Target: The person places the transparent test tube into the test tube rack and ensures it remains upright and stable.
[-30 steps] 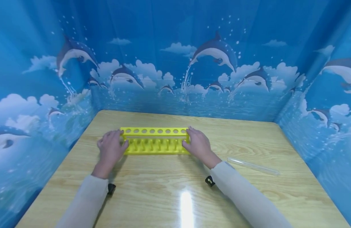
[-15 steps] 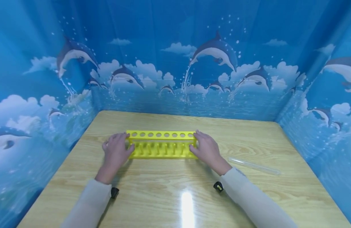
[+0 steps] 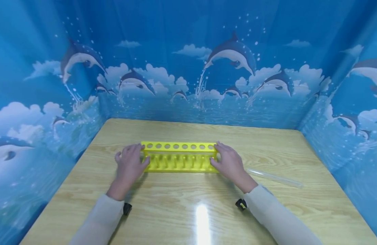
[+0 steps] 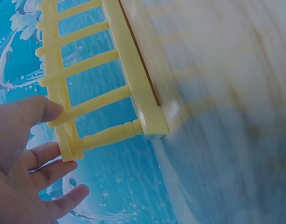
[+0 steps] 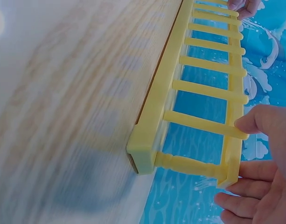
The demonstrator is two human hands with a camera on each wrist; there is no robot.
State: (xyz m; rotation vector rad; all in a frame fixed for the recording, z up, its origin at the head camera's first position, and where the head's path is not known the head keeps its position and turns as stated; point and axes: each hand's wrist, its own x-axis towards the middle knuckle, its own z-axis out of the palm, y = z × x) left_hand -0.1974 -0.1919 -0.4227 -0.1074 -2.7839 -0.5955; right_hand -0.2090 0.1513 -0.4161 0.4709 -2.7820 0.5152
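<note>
A yellow plastic test tube rack point(image 3: 180, 157) stands upright on a light wooden table point(image 3: 176, 211), a little beyond the table's middle, toward twelve o'clock from the person. Its top bar has a row of round holes, and pegs show along its lower part.

The left hand point(image 3: 130, 165) grips the rack's end at nine o'clock, thumb on the near side and fingers curled over the top bar. The right hand point(image 3: 229, 162) grips the opposite end at three o'clock in the same way. Both wrist views show thumb and fingers touching the rack's upper bar.

A clear glass test tube point(image 3: 274, 177) lies flat on the table at about four o'clock from the rack, just beyond the right hand. Blue dolphin-print walls point(image 3: 188, 68) surround the table on three sides.
</note>
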